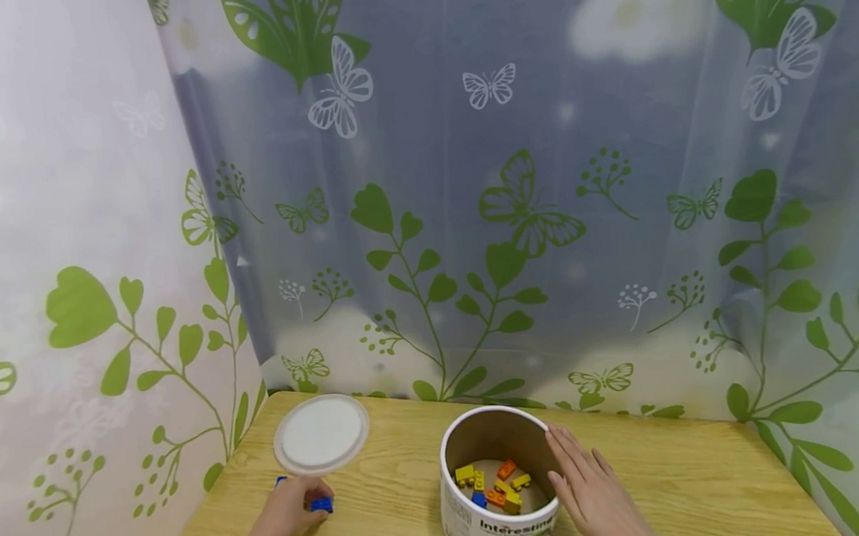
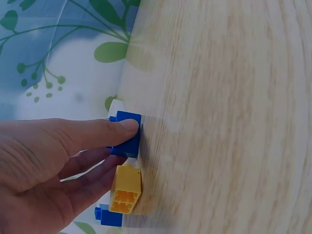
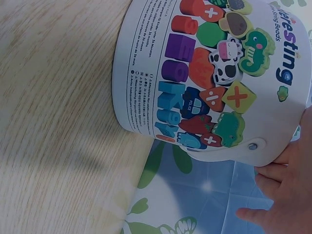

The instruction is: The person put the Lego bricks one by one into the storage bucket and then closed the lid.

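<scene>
Between thumb and fingers, my left hand (image 1: 289, 510) pinches a blue toy brick (image 2: 127, 134) at the table's left side. A yellow brick (image 2: 126, 189) and a second blue brick (image 2: 111, 215) lie by its fingers in the left wrist view. My right hand (image 1: 590, 485) rests with straight fingers on the right rim of a round white bucket (image 1: 450, 491), whose side carries printed toy pictures. Inside the bucket lie several yellow bricks (image 1: 465, 474), orange bricks (image 1: 506, 468) and a blue brick (image 1: 479, 499).
A round white lid (image 1: 321, 433) lies flat at the back left of the wooden table (image 1: 402, 453). Behind and to the left hangs a curtain (image 1: 427, 220) printed with leaves and butterflies, reaching the table's back edge.
</scene>
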### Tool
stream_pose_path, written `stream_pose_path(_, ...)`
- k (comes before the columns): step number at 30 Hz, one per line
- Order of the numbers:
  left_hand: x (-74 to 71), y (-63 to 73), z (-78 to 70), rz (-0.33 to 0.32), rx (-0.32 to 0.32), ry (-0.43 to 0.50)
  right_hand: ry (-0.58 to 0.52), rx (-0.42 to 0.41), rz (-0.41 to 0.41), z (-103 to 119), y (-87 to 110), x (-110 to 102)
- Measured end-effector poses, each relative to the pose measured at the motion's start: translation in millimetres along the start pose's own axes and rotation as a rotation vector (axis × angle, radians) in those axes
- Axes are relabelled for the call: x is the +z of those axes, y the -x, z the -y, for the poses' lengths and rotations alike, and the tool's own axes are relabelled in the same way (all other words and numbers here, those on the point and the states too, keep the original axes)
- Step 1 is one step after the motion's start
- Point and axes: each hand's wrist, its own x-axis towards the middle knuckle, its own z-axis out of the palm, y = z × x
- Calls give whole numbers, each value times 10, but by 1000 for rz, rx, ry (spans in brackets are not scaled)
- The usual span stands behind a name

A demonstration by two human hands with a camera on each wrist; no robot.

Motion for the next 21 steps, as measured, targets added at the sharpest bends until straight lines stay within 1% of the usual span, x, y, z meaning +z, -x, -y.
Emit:
stream_pose_path(5, 17, -20, -1, -18, -26, 2, -10, 9, 17, -1, -8, -6)
stream_pose_path(10, 9, -59, -56, -39, -31, 25, -9, 9, 12, -2, -1, -8)
stream_pose_path(14, -18, -92, -130, -38, -43, 44, -12, 11, 7, -2, 2, -10)
stream_pose_path(21, -68, -175, -295, -23, -36, 74, -9, 2, 1, -9, 2, -4)
